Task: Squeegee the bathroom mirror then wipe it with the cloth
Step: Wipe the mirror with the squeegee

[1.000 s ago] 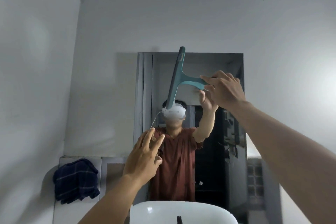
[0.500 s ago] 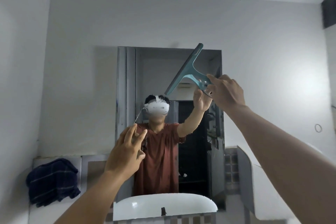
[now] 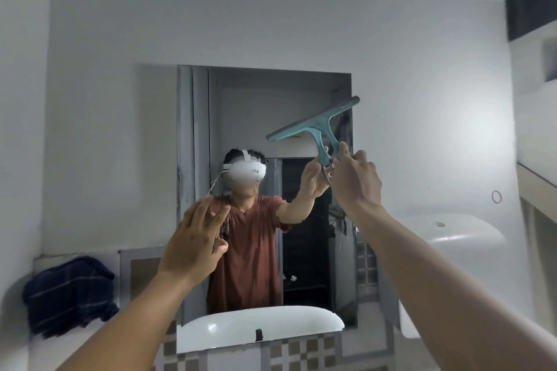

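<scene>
The rectangular bathroom mirror hangs on the white wall straight ahead. My right hand grips the handle of a teal squeegee in front of the mirror's upper right part. Its blade is tilted, left end lower, right end reaching the mirror's right edge. My left hand is raised in front of the mirror's lower left, fingers spread, holding nothing. A dark blue checked cloth lies crumpled on the ledge at the lower left.
A white basin sits below the mirror above a checked tile band. A second white fixture juts from the wall at the right. A small ring hook is on the right wall. A person's reflection fills the mirror.
The squeegee has swung from nearly upright at the mirror's middle to a near-horizontal tilt at the upper right. My right hand moved right and lower. My view shifted right.
</scene>
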Tool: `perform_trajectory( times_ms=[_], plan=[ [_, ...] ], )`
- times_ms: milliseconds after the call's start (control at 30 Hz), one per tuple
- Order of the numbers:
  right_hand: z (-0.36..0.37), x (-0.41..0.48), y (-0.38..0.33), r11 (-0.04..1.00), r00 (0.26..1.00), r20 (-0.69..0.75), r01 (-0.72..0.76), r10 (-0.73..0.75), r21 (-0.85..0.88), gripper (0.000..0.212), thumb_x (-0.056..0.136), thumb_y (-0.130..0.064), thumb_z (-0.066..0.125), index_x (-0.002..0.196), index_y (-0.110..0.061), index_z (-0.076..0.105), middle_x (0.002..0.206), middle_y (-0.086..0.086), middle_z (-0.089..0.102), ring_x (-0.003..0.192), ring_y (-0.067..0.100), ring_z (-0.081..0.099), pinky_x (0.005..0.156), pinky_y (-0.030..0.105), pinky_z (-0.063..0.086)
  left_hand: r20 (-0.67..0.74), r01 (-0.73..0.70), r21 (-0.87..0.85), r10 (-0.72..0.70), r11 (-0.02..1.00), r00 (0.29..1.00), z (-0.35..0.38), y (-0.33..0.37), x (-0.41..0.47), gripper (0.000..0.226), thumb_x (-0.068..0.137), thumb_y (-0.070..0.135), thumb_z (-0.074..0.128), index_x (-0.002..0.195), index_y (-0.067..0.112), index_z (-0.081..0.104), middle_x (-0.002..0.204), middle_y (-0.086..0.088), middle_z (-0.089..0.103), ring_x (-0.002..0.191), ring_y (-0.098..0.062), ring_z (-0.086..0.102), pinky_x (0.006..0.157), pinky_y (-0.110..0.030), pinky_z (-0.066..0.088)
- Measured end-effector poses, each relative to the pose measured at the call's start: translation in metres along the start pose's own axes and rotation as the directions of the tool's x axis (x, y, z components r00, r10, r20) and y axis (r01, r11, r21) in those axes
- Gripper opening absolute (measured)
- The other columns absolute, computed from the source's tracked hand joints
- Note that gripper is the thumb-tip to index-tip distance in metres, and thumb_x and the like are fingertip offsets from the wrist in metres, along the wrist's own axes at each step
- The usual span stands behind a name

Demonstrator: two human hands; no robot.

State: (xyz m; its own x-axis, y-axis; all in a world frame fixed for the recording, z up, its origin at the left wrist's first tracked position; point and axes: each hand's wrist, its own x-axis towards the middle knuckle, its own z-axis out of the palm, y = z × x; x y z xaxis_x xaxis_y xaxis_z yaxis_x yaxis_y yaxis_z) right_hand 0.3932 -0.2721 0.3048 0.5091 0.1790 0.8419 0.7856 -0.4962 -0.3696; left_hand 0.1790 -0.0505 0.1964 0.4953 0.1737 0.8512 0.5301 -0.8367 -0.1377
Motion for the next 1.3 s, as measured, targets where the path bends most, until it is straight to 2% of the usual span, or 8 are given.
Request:
perform_trajectory(
  times_ms=[100,233,367,567,800,1033,1167,1300],
  plan=[
    [0.004,-0.008,-0.007,1.0,1.0,0.022,0.017,-0.016,-0.022,0.051,0.101,-0.02,0.044,0.151,-0.017,0.032,0.122,0.014,0.056,0.102,0.04,0.06,0.075,0.045,0.054,-0.006,-0.019,-0.002,0.019,1.0,1.0,-0.005,-0.002,-0.002,0.08,0.073,0.03,0.086,0.144,0.016,0.051,0.149,-0.018,0.043,0.138,-0.04,0.041,0.099,-0.052,0.05],
    [0.009,-0.02,-0.009,1.0,1.0,0.017,0.015,-0.015,0.025,0.042,0.101,-0.016,0.047,0.142,-0.013,0.04,0.107,0.012,0.061,0.086,0.034,0.064,0.07,0.045,0.057,0.007,-0.013,-0.013,0.013,1.0,1.0,-0.003,-0.001,-0.016,0.079,0.075,0.03,0.085,0.144,0.015,0.049,0.15,-0.017,0.041,0.138,-0.039,0.04,0.106,-0.051,0.045],
    [0.018,-0.039,-0.014,0.994,0.998,0.04,-0.06,0.056,0.093,0.031,0.104,-0.019,0.043,0.134,-0.014,0.044,0.103,0.012,0.061,0.081,0.03,0.062,0.064,0.039,0.05,0.067,-0.004,-0.008,0.005,1.0,0.998,0.001,0.001,-0.032,0.088,0.07,0.027,0.089,0.147,0.015,0.047,0.148,-0.019,0.042,0.138,-0.04,0.042,0.108,-0.051,0.046],
    [0.033,-0.059,-0.029,0.988,0.993,0.09,-0.089,0.079,0.125,0.063,0.102,-0.018,0.048,0.158,-0.024,0.02,0.107,0.012,0.057,0.075,0.026,0.052,0.061,0.034,0.041,0.108,0.024,0.003,-0.024,1.0,0.994,0.004,0.001,-0.042,0.093,0.069,0.023,0.089,0.15,0.017,0.043,0.154,-0.02,0.036,0.142,-0.042,0.036,0.107,-0.052,0.043],
    [0.032,-0.075,-0.057,0.912,0.965,0.243,-0.186,0.099,0.365,0.076,0.097,-0.016,0.05,0.161,-0.022,0.009,0.118,0.015,0.054,0.091,0.026,0.054,0.07,0.034,0.041,0.124,-0.004,0.076,-0.005,0.997,0.992,0.004,-0.004,-0.041,0.089,0.076,0.024,0.083,0.153,0.019,0.038,0.158,-0.019,0.031,0.146,-0.039,0.032,0.114,-0.047,0.031],
    [0.058,-0.091,-0.104,0.803,0.959,0.249,-0.252,0.133,0.541,0.084,0.097,-0.027,0.06,0.16,-0.019,0.007,0.121,0.011,0.063,0.108,0.024,0.062,0.094,0.045,0.055,0.078,0.031,0.083,-0.037,0.996,0.996,0.006,-0.005,-0.05,0.095,0.068,0.026,0.089,0.15,0.016,0.044,0.153,-0.024,0.038,0.14,-0.041,0.041,0.111,-0.046,0.039],
    [0.067,-0.106,-0.131,0.801,0.969,0.237,-0.192,0.064,0.567,0.079,0.099,-0.023,0.06,0.16,-0.012,0.011,0.128,0.011,0.06,0.123,0.024,0.054,0.103,0.035,0.047,0.069,0.046,0.06,-0.05,0.997,0.996,0.007,-0.004,-0.058,0.095,0.067,0.027,0.09,0.15,0.015,0.045,0.154,-0.023,0.039,0.14,-0.04,0.042,0.108,-0.044,0.039],
    [0.074,-0.123,-0.148,0.856,0.977,0.213,-0.08,-0.035,0.51,0.072,0.1,-0.023,0.057,0.16,-0.016,0.018,0.137,0.011,0.056,0.126,0.022,0.052,0.093,0.027,0.042,0.119,0.064,0.055,-0.07,0.996,0.99,0.017,-0.002,-0.075,0.093,0.081,0.032,0.079,0.158,0.021,0.027,0.167,-0.015,0.014,0.152,-0.034,0.02,0.114,-0.043,0.033]
  ],
)
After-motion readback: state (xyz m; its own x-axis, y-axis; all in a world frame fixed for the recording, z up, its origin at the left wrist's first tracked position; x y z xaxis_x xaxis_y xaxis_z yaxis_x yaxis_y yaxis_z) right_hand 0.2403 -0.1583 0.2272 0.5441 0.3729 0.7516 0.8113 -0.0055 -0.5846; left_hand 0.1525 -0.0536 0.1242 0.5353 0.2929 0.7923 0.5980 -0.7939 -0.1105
